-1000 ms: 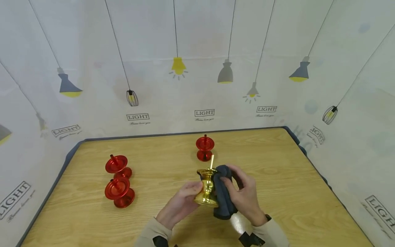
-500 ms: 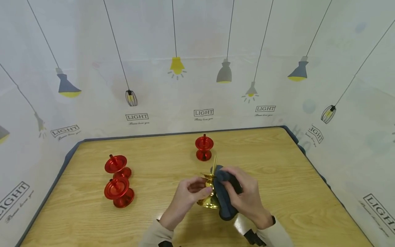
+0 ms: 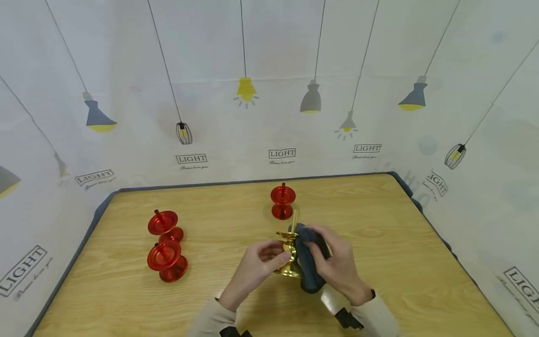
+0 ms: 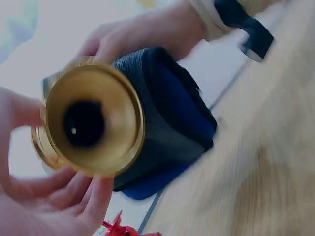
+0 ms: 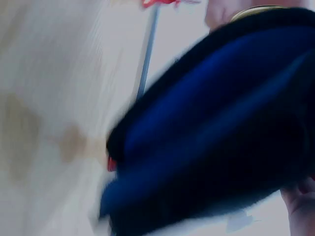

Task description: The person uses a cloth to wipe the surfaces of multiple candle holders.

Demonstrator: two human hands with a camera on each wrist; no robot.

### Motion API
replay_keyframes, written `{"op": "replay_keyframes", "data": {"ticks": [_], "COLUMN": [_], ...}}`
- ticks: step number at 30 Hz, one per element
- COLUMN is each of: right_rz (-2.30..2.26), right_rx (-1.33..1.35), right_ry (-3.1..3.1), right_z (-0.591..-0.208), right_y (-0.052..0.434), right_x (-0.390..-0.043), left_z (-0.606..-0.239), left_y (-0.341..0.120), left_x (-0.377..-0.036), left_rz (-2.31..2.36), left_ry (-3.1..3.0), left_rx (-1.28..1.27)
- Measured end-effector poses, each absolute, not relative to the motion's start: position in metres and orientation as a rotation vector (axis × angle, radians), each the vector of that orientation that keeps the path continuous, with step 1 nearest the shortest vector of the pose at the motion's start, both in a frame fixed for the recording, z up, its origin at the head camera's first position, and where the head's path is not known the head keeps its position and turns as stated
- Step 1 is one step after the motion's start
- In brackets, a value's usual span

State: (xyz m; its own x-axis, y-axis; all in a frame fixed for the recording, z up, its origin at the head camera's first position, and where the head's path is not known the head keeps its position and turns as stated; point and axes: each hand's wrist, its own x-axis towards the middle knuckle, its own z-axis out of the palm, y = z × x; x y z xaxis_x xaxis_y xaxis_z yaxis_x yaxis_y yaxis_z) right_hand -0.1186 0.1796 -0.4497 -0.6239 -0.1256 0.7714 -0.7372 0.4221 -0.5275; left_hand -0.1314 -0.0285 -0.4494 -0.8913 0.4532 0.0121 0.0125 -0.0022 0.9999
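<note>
A shiny gold candle holder (image 3: 290, 269) with a thin upright spike is held up over the table, in front of me. My left hand (image 3: 254, 269) grips it from the left, thumb across its narrow waist. On the other side, my right hand (image 3: 340, 262) pinches a folded dark blue cloth (image 3: 309, 269) pressed along the holder's side. In the left wrist view, the hollow underside of the candle holder (image 4: 127, 115) faces the camera, with the cloth (image 4: 172, 123) right beside it. The blurred cloth (image 5: 206, 132) fills most of the right wrist view.
Two red candle holders stand close together at the left, one nearer (image 3: 171, 269) and one behind (image 3: 162, 223). A third red candle holder (image 3: 282, 210) is at the back, beyond the gold one. A white wall sheet (image 3: 219, 112) printed with lamps surrounds the wooden table (image 3: 126, 299).
The left hand has shifted its hold, its thumb now further across the waist. The gold candle holder has turned, showing less of its cup opening. The cloth stays against it.
</note>
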Motion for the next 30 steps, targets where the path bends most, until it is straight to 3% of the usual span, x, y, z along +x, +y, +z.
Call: {"op": "replay_keyframes", "data": {"ticks": [8, 21, 30], "right_rz": [1.057, 1.578, 1.112], "right_rx": [0.791, 0.686, 0.797], "right_ry": [-2.016, -1.96, -1.988], "right_z": [-0.447, -0.447, -0.436], "right_y": [0.176, 0.169, 0.172], "right_x": [-0.118, -0.115, -0.124], "left_z": [-0.451, -0.472, -0.45], "left_y": [-0.023, -0.035, -0.032], "left_x": [-0.131, -0.135, -0.131], "left_rz": [1.941, 2.149, 2.081], "left_ry": [2.145, 1.066, 1.793], "left_rx": [0.367, 0.57, 0.387]}}
